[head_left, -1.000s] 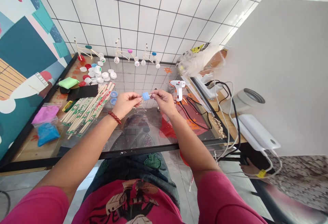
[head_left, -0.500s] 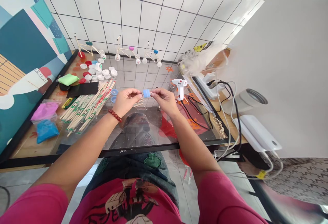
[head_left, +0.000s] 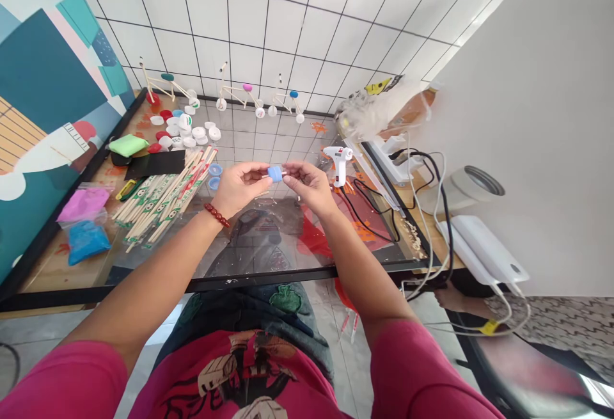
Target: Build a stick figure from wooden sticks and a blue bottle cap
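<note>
Between my two hands, above the glass tabletop, is a small light blue cap piece [head_left: 275, 174] with a thin pale stick showing at both sides. My left hand [head_left: 240, 185] pinches it from the left, thumb and fingers at its edge. On the other side, my right hand [head_left: 308, 183] has thumb and fingertips closed on the stick end. Two blue caps [head_left: 214, 176] lie just left of my left hand. A white glue gun [head_left: 339, 162] stands to the right of my right hand.
Wrapped chopsticks [head_left: 165, 198], white and red caps [head_left: 185, 128] and bagged clay [head_left: 89, 240] lie at left. Small stick models with cap wheels [head_left: 240, 96] line the back edge. Black cable [head_left: 364, 214], a power strip [head_left: 396, 163] and a cup [head_left: 470, 189] are at right.
My left thumb and fingers have moved in closer to the blue piece, now touching its left edge. The view has shifted slightly.
</note>
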The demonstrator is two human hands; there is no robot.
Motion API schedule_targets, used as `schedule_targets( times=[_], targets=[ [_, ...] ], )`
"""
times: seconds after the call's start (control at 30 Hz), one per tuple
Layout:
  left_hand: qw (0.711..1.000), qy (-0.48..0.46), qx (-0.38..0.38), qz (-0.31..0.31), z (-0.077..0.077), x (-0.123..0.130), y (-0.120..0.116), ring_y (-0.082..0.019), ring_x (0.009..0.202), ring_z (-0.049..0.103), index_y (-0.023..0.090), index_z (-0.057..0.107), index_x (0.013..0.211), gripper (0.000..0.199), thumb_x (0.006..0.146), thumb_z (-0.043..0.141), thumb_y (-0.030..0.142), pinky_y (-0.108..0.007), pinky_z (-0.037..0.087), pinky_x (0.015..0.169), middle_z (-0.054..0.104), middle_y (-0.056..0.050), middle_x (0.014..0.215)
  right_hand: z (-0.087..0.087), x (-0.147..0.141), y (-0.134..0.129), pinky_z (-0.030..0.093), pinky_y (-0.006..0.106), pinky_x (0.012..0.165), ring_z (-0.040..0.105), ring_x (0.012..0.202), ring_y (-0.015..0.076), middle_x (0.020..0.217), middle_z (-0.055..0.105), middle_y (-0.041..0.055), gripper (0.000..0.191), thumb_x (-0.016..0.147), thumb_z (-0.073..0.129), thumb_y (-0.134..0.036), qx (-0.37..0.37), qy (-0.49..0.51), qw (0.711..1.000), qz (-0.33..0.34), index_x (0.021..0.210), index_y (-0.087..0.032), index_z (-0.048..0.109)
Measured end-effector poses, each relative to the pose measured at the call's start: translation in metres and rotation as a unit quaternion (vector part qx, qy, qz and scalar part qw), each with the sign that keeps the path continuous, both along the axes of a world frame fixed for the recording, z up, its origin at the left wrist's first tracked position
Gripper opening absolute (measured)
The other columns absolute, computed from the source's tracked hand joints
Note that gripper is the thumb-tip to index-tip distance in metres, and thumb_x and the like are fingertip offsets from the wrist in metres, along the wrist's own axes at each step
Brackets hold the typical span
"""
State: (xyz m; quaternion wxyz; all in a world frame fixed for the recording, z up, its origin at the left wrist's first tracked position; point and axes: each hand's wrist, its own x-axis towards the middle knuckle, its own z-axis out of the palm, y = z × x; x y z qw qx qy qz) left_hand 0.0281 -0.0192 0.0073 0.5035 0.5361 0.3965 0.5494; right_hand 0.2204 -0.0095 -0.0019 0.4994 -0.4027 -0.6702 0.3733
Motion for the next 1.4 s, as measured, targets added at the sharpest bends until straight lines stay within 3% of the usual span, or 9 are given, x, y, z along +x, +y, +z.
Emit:
schedule_targets(
  times=[0.13,0.33,0.83,1.03,1.23,1.4],
  targets=[
    [1.000,-0.002,-0.016,0.002,0.004,-0.001,-0.002,-0.022,0.081,0.071,0.013,0.077,0.090,0.045,0.055,0.090,0.038,-0.036,0.059,0.078,0.077,-0.009,0.086,0.002,0.001,-0.002,0.050,0.035,0.088,0.059,0.082,0.0156,0.111,0.070,0.0037,0.055,0.075,0.078,-0.048,0.032,-0.014,0.998,0.044,0.126,-0.029,0.066],
    [1.000,-0.002,-0.016,-0.010,-0.001,-0.002,0.000,-0.023,0.082,0.072,0.013,0.079,0.093,0.040,0.061,0.088,0.035,-0.037,0.060,0.080,0.078,-0.010,0.090,0.003,-0.001,-0.002,0.051,0.037,0.087,0.059,0.080,0.0167,0.105,0.071,0.0029,0.037,0.079,0.076,-0.047,0.052,-0.037,0.997,0.037,0.112,-0.030,0.074],
    [0.999,-0.020,-0.047,-0.005,-0.007,0.001,0.001,-0.021,0.078,0.072,0.014,0.080,0.089,0.042,0.055,0.090,0.036,-0.039,0.061,0.079,0.078,-0.009,0.086,-0.005,0.000,0.004,0.052,0.036,0.085,0.060,0.077,0.0157,0.102,0.074,0.0028,0.033,0.077,0.078,-0.046,0.062,-0.026,0.997,0.041,0.106,-0.029,0.076],
    [0.996,-0.061,-0.058,0.005,-0.006,0.000,0.003,-0.020,0.078,0.071,0.015,0.079,0.091,0.042,0.057,0.089,0.037,-0.039,0.060,0.080,0.078,-0.008,0.088,-0.006,0.001,0.005,0.052,0.036,0.089,0.062,0.082,0.0156,0.107,0.073,0.0045,0.056,0.074,0.079,-0.048,0.023,-0.019,0.999,0.033,0.125,-0.027,0.068],
    [0.995,-0.070,-0.074,-0.002,-0.005,0.000,0.003,-0.017,0.070,0.070,0.015,0.079,0.089,0.041,0.057,0.090,0.038,-0.038,0.060,0.077,0.077,-0.007,0.085,-0.006,0.000,0.004,0.053,0.035,0.085,0.068,0.088,0.0195,0.093,0.076,0.0063,0.032,0.081,0.072,-0.051,0.027,-0.036,0.999,-0.009,0.093,-0.021,0.076],
    [0.995,-0.060,-0.080,0.006,-0.004,0.001,0.003,-0.017,0.068,0.070,0.014,0.079,0.090,0.045,0.056,0.091,0.040,-0.036,0.060,0.076,0.077,-0.007,0.080,-0.008,-0.001,0.006,0.052,0.032,0.079,0.066,0.079,0.0175,0.084,0.075,0.0030,0.028,0.082,0.071,-0.049,0.046,-0.047,0.997,-0.050,0.085,-0.021,0.076]
  ],
)
